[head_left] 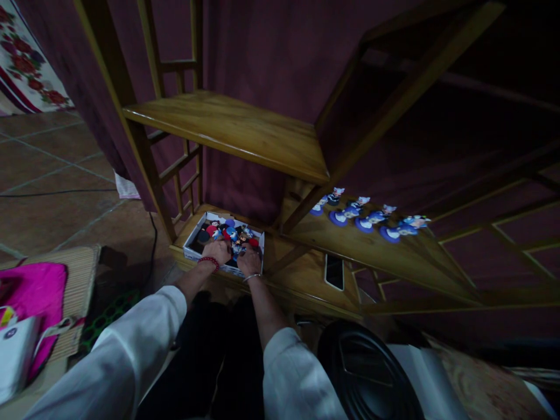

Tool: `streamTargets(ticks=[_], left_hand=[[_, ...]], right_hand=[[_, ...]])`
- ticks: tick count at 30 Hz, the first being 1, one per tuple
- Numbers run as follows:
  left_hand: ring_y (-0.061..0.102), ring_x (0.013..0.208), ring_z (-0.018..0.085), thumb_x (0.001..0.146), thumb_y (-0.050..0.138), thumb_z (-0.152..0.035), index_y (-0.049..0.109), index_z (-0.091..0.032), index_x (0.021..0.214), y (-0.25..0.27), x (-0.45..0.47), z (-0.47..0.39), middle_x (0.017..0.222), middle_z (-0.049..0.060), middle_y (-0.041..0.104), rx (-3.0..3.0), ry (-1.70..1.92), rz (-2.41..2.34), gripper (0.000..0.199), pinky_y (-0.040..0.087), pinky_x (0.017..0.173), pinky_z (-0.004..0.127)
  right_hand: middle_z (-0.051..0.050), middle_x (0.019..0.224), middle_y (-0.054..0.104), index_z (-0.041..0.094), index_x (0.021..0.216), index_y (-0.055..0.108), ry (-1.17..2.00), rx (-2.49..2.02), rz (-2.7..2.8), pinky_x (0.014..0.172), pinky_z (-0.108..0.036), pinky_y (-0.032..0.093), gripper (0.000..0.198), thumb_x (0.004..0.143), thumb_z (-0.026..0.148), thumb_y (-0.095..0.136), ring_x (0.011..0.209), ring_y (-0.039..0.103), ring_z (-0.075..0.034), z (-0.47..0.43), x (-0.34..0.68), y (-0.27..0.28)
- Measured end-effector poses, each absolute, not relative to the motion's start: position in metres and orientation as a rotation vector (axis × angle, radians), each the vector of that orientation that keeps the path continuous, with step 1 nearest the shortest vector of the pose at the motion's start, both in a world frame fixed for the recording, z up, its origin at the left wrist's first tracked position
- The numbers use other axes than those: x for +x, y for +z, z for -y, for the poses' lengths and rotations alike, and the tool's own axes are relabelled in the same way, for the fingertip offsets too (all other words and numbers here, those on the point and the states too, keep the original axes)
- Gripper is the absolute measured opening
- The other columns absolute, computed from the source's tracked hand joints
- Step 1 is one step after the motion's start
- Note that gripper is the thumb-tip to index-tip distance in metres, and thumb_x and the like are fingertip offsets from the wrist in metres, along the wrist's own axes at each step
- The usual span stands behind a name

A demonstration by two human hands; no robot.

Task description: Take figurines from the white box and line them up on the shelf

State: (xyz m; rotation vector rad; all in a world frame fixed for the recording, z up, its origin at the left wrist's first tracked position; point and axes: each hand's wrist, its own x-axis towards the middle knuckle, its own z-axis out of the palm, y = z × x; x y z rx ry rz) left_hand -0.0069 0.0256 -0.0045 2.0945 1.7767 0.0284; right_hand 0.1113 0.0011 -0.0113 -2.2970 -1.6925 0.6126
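Observation:
A shallow white box (193, 255) on the low wooden shelf holds several small figurines (231, 233) in blue, red, black and white. My left hand (217, 251), with a red bead bracelet at the wrist, reaches over the box's front edge into the pile. Beside it, my right hand (249, 261), wearing a thin bangle, reaches down at the right part of the box, close to a blue-and-white figurine. The fingers of both hands point down among the figurines and are mostly hidden, so their grip cannot be made out.
Several blue-and-white figurines on round purple bases (370, 221) stand in rows on the raised shelf (324, 233) at right. A phone (334, 272) lies on the lower shelf. Above the box hangs another wooden shelf (227, 125). A black round stool (367, 373) stands at front right.

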Motion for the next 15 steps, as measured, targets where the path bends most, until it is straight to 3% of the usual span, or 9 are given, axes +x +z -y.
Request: streamTargets(ticks=[5,10,15], left_hand=[[0.047,0.105,0.02,0.076,0.041,-0.027,0.057,-0.027,0.104,-0.006,-0.006,-0.027,0.116,0.004,0.048,2.199,0.204,-1.77,0.032,0.041,0.084,0.03],[0.037,0.117,0.026,0.076,0.044,-0.033,0.036,-0.031,0.127,-0.012,-0.005,-0.037,0.134,0.004,0.034,2.233,0.11,-1.637,0.052,0.034,0.093,0.039],[0.035,0.12,0.025,0.078,0.042,-0.029,0.047,-0.027,0.119,-0.017,-0.003,-0.046,0.136,0.004,0.034,2.245,-0.016,-1.523,0.042,0.029,0.097,0.04]], right_hand=[[-0.006,0.106,0.06,0.023,0.11,0.053,0.548,-2.282,1.71,0.08,-0.025,0.04,0.036,0.076,0.017,0.044,0.092,0.057,-0.017,-0.001,0.111,-0.012],[-0.003,0.108,0.059,0.027,0.112,0.052,0.607,-2.263,1.728,0.081,-0.024,0.04,0.037,0.077,0.019,0.043,0.094,0.056,-0.016,-0.001,0.112,-0.012],[-0.004,0.105,0.061,0.027,0.11,0.054,0.635,-2.287,1.713,0.08,-0.025,0.04,0.034,0.079,0.021,0.041,0.093,0.057,-0.017,-0.002,0.112,-0.011]])
